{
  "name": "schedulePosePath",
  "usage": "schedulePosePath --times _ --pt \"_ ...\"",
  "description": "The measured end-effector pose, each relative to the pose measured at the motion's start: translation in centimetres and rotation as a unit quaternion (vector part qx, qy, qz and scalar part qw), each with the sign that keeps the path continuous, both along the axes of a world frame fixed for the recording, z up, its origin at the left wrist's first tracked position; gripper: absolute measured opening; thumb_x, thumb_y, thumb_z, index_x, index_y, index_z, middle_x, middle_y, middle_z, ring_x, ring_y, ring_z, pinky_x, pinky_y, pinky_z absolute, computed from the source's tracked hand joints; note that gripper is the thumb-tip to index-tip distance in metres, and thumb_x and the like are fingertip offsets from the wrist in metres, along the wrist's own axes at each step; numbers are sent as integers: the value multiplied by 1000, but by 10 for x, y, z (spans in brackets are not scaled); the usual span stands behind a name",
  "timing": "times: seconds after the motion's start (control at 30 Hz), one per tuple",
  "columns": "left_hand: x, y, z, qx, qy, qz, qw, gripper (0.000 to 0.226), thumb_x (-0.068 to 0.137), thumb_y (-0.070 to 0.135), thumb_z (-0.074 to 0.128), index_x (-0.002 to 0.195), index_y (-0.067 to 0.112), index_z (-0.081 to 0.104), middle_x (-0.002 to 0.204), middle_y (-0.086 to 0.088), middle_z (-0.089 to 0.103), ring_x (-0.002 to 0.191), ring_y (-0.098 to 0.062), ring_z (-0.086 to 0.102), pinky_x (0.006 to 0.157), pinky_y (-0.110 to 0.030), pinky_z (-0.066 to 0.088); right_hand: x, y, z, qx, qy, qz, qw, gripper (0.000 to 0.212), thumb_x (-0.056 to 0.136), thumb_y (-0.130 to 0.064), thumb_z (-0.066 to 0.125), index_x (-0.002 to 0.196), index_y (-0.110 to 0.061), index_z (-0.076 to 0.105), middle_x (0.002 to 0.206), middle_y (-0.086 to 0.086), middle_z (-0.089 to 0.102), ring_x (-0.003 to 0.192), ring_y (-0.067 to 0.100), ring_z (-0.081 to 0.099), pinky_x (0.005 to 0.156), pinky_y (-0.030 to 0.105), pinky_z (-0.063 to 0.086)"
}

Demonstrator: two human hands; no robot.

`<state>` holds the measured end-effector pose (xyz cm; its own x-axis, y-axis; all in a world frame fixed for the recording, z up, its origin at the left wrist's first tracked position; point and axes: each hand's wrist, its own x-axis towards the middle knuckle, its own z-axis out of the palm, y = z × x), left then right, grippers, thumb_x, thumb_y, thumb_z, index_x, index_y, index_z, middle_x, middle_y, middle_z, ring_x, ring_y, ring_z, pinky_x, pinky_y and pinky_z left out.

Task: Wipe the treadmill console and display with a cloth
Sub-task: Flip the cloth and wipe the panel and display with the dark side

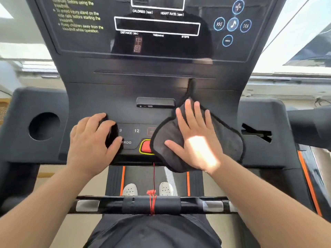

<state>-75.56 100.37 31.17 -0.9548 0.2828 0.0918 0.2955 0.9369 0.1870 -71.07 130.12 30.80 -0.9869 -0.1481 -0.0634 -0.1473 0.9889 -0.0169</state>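
**Flat palm presses grey cloth on the treadmill console**

The right hand [197, 140] lies flat on a dark grey microfibre cloth [166, 138] with black stitched edging, its fingers [188, 111] spread open and straight, pressing the cloth against the lower console panel [100, 97] in the centre right of the frame. The cloth covers the right part of the button strip and overlaps the right side of the red stop button [146, 146] with its yellow surround. The cloth's lower edge hangs over the console's front lip, and a narrow corner of it points upward toward the slot below the display.

The left hand [91, 140] rests on the console at centre left, fingers curled loosely over a rounded black part of the panel beside the "9", "12" and "PROG" markings; it holds no object.

The glossy black display [157, 47] fills the top of the frame, well above the cloth, with white readout boxes, yellow warning text at upper left and 5 blue round media icons [232, 24] at upper right. A round cup holder [43, 126] sits at the left edge of the console.

A red safety cord [153, 176] runs down from below the stop button to the black handlebar [152, 204] at the lower centre. Under the bar, 2 white shoes [130, 189] stand on the treadmill belt [141, 174].
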Motion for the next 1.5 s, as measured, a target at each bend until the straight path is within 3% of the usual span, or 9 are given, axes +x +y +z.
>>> schedulePosePath --times 0.07,0.13,0.2,0.3,0.47,0.7,0.97,1.23,1.5 --pt "-3 -1 -2 5 8 -8 1000 53 87 50 48 118 12 67 134 -13 57 119 -41 50 98 -55 40 23 11 -7 -6 10 72 997 82 97 -71 34 162 -21 31 172 8 20 159 36 14 124 61 21" --pt "-5 -4 -2 7 13 -17 1000 52 87 50 48 117 12 67 132 -12 58 117 -41 51 97 -55 41 42 28 -11 -11 12 89 996 82 92 -72 41 160 -25 36 170 2 25 158 33 18 123 59 25" --pt "-7 -7 -1 17 14 -22 1000 52 88 51 48 116 12 68 131 -12 59 116 -41 52 97 -55 42 51 47 -11 -10 7 45 999 90 89 -78 41 160 -23 36 172 3 21 159 31 15 125 58 22" --pt "-9 -12 1 35 20 -28 999 53 88 51 47 116 11 68 130 -12 60 116 -41 52 98 -55 41 42 61 -5 0 -7 -69 998 106 85 -90 24 165 -20 22 174 8 8 160 33 5 127 57 14" --pt "-11 -39 -1 46 32 -24 998 50 90 48 49 115 9 69 130 -13 60 116 -42 53 97 -56 41 16 14 2 -3 -39 -196 980 131 68 -102 19 166 -16 6 173 18 -4 158 42 -5 127 58 4" --pt "-15 -89 -5 61 17 -30 998 51 92 46 44 118 8 67 134 -14 58 119 -41 50 98 -56 39 6 -64 2 -30 -44 -136 989 124 71 -101 22 166 -23 3 173 14 -11 158 37 -12 127 59 -2" --pt "-20 -128 -9 90 5 -41 995 57 92 47 43 128 6 63 134 -13 60 121 -39 52 101 -53 39 -1 -132 -1 -13 -29 -129 991 117 82 -93 9 165 -11 12 170 28 0 158 43 -2 126 62 7" --pt "-22 -157 -15 49 -10 -96 994 55 95 42 41 135 10 61 138 -10 61 120 -35 57 97 -52 46 -47 -239 2 -41 -21 -10 999 108 87 -87 25 166 -15 10 172 19 -8 158 39 -11 127 58 3" --pt "-35 -176 -23 46 18 -89 995 48 96 34 41 130 13 66 132 -12 63 118 -37 55 97 -50 40 -6 -232 -11 -57 4 100 993 80 96 -66 42 163 -24 27 173 2 18 159 30 12 128 53 15"
